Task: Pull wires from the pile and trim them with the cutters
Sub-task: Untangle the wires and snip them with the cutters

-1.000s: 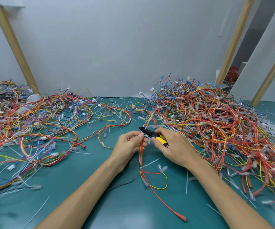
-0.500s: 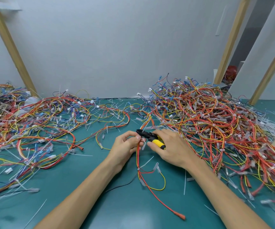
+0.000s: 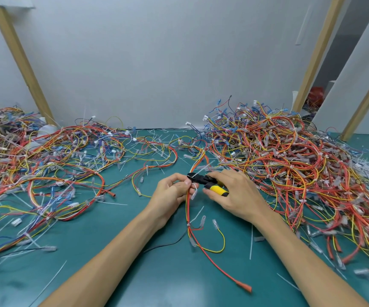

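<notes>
Cutters (image 3: pixel 208 183) in right hand (image 3: pixel 237 194) beside wires (image 3: pixel 188 209)

You're on a teal mat (image 3: pixel 168 273), white wall (image 3: pixel 157 63) right behind it. Slanted wooden post (image 3: pixel 21 60) on your left, second post (image 3: pixel 316 54) and third post (image 3: pixel 365 103) on your right, white panel (image 3: pixel 356 69) between them. Blurry red object (image 3: pixel 315 96) in the gap. White cable-tie offcuts (image 3: pixel 251 242) lie on the mat.

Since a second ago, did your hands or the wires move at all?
Hardly. The left hand still pinches the red and yellow wire bundle, and the right hand still grips the yellow-handled cutters, whose black nose sits at the bundle by the left fingers. Nothing was picked up or let go. The wire piles on the green table stayed put; only the view shifted slightly.
</notes>
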Demonstrator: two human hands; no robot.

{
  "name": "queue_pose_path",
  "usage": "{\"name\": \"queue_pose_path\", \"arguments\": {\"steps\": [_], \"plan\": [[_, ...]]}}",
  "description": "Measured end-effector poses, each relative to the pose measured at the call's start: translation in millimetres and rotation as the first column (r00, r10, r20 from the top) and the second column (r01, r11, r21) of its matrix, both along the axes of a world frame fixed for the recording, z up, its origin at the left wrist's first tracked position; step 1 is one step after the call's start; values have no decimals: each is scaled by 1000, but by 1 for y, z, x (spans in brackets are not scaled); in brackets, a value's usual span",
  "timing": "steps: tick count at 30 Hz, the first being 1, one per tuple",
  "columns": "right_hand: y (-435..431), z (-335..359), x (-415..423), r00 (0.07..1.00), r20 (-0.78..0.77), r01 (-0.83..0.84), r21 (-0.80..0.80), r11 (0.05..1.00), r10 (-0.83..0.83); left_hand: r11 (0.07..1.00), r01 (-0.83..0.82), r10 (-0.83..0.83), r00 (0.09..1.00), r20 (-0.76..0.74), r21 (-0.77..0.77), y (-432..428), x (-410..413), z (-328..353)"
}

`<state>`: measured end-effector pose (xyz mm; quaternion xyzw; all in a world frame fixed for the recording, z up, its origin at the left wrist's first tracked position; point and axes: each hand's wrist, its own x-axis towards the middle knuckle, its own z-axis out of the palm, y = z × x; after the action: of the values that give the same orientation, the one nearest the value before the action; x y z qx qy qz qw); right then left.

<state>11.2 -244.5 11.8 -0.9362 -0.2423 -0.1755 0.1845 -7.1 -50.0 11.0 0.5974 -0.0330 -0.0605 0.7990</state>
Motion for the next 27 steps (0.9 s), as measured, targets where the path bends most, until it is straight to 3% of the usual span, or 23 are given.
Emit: {"name": "queue_pose_path", "arguments": {"steps": [11,20,27], "plan": [[3,-4,-3,997,-77,31,20,999,-29,1000,17,-16,1000,-15,14,1,3,-2],[5,-3,-3,999,24,29,19,999,-30,999,0,1,1000,-27,34,-2,2,-3],[5,-2,-4,999,-29,40,14,999,-40,999,-5,7,1000,-28,54,-3,0,-1]]}}
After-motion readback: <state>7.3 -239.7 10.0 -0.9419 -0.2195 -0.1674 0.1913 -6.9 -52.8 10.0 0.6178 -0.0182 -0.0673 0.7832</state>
